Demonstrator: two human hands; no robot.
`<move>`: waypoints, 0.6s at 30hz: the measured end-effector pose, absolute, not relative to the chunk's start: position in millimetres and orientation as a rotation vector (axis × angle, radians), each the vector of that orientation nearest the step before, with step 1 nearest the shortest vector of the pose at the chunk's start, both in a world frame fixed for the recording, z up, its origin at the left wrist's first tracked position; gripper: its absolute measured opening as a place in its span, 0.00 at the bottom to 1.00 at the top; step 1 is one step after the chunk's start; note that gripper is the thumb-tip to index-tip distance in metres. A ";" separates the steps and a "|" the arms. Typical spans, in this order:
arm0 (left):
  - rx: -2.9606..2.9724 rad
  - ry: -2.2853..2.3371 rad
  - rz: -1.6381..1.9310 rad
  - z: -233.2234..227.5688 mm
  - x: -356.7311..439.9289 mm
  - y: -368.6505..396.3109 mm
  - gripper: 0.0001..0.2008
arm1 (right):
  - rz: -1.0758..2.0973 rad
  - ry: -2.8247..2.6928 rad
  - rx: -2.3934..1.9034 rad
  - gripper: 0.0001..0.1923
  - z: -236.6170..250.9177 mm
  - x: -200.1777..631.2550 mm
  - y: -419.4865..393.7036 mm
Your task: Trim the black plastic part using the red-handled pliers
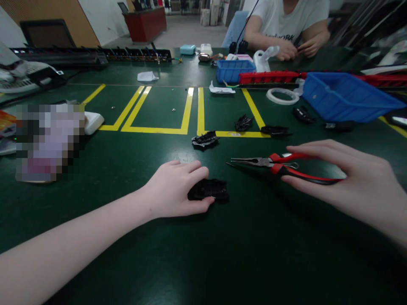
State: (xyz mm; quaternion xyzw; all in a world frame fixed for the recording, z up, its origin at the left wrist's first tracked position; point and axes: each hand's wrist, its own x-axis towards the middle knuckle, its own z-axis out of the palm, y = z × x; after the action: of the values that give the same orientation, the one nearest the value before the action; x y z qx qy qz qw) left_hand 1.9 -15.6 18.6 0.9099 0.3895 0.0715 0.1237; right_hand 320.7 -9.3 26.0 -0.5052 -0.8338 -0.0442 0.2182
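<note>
Nearest the camera, the person's bare left forearm runs in from seven o'clock, and the left hand (176, 188) lies palm down on the green table (203, 254), its fingers and thumb closed round one end of a small black plastic part (208, 190), seemingly pinning it flat so it cannot slide. At three o'clock the right hand (352, 182) curls over the red handles of a pair of long-nose pliers (280, 164), fingers above and thumb below; the closed nose points toward nine o'clock and ends short of the part, apart from it, while the pliers sit low, whether resting on the table or just above it is hard to tell. The palm covers the handle ends, and the left fingers hide the part's near end, so its full shape cannot be made out. Further toward twelve o'clock, three more black parts (205, 140) lie loose along the yellow floor-style tape lines (190, 110). At two o'clock stands a large blue bin (346, 97), its contents unseen, with a white ring (282, 95) beside it. At nine o'clock an area is blurred out. Farthest, at one o'clock, another person in a white shirt works with both hands (297, 46), the item between them too small to identify.
</note>
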 end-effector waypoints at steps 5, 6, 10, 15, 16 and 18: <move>2.673 1.138 0.209 17.5 2.1 -15.2 0.16 | -0.061 -2.374 -1.377 0.23 24.1 320.0 -7.8; 2.679 1.135 0.208 17.2 1.9 -15.1 0.16 | -0.054 -2.379 -1.367 0.23 24.1 320.2 -7.4; 2.695 1.128 0.195 15.7 0.8 -14.7 0.17 | 0.020 -2.383 -1.363 0.23 25.4 321.6 -7.5; 2.682 1.100 0.221 14.0 -1.3 -13.4 0.18 | 0.027 -2.343 -1.330 0.22 30.8 318.1 -12.1; 2.672 1.092 0.224 14.0 -1.7 -13.0 0.18 | 0.039 -2.328 -1.331 0.21 32.6 316.4 -13.7; 2.651 1.081 0.227 14.0 -2.3 -12.3 0.17 | 0.057 -2.311 -1.330 0.20 36.5 312.8 -17.8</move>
State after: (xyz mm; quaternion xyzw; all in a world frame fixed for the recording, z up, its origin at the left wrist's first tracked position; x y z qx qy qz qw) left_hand -2.3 -12.3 14.0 0.9147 0.3731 0.0784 0.1344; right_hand 312.8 -17.8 36.5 -0.4846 -0.8422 0.0209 0.2353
